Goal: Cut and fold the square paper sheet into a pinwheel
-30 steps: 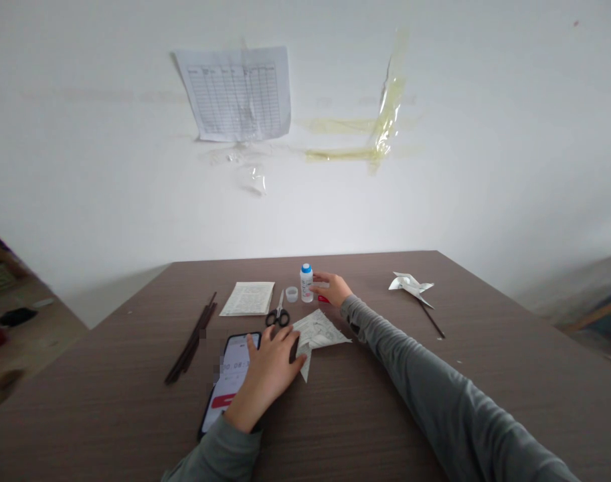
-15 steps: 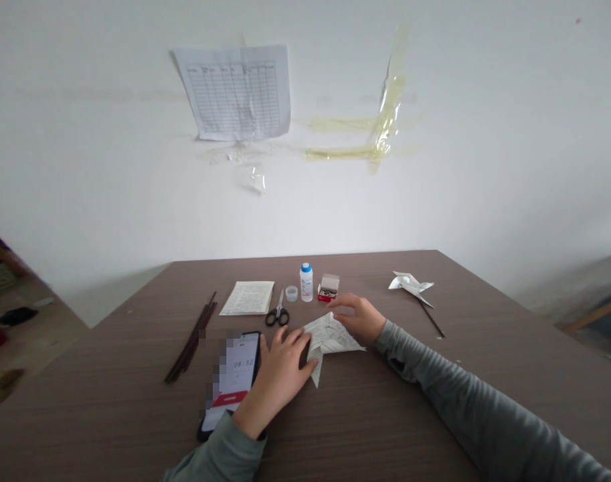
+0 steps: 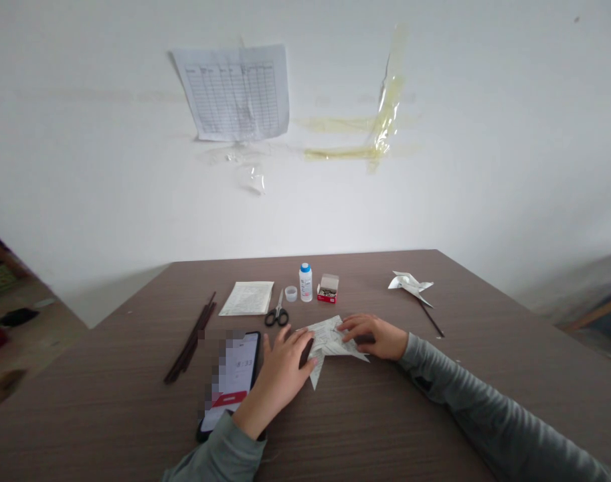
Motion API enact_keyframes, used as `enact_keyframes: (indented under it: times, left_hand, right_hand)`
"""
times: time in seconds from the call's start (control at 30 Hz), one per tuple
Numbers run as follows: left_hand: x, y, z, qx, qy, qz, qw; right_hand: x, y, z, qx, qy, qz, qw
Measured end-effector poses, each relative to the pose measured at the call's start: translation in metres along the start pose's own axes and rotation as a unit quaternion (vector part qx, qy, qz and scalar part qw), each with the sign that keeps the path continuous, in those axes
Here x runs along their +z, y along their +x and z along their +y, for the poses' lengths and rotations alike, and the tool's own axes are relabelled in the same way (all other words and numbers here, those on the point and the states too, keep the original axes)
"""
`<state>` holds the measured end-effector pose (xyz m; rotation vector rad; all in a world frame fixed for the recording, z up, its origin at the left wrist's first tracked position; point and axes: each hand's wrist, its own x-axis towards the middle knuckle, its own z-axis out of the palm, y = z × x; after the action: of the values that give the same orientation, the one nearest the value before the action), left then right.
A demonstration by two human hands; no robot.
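A folded sheet of printed paper shaped like a pinwheel (image 3: 326, 337), with pointed corners, lies on the table in front of me. My left hand (image 3: 284, 365) rests on its left side, fingers spread and thumb apart, beside the phone. From the right, my right hand (image 3: 375, 335) reaches onto the paper with bent fingers apart and fingertips touching its upper right part. Its fingers and thumb leave a gap between them. Both hands cover parts of the sheet.
Behind the hands stand scissors (image 3: 277, 317), a small clear cup (image 3: 290, 294), a blue-capped white bottle (image 3: 306, 284) and a red box (image 3: 328, 292) of small metal pieces. Folded paper (image 3: 247, 298), dark sticks (image 3: 189, 343) and a phone (image 3: 231, 385) lie left. A finished pinwheel (image 3: 410, 285) lies right.
My right hand has moved right and slightly down, with its fingers now on the paper. More of the pinwheel's upper side shows. My left hand has hardly moved.
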<state>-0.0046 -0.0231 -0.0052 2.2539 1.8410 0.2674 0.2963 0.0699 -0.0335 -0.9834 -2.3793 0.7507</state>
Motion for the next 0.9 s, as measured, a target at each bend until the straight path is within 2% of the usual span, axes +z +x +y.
enact_keyframes:
  times: [0.17,0.27,0.5,0.73,0.9]
  left_hand:
    - [0.0,0.002,0.0,0.004,0.0,0.016,1.0]
    - [0.005,0.003,0.0,0.003,0.004,0.039,0.999]
    - [0.018,0.005,-0.001,0.019,0.012,0.099,0.995]
    - [0.014,0.006,0.004,0.01,0.008,0.085,0.996]
    - [0.014,0.006,0.007,0.004,0.013,0.1,0.995]
  right_hand:
    - [0.011,-0.001,0.001,0.038,-0.064,0.011,0.997]
    - [0.016,-0.005,0.002,0.025,-0.111,-0.011,0.993]
    - [0.029,-0.011,-0.002,0.02,-0.173,0.005,0.985]
    - [0.027,-0.013,-0.024,0.041,-0.181,0.017,0.982]
    - [0.024,-0.016,-0.039,0.041,-0.185,0.021,0.982]
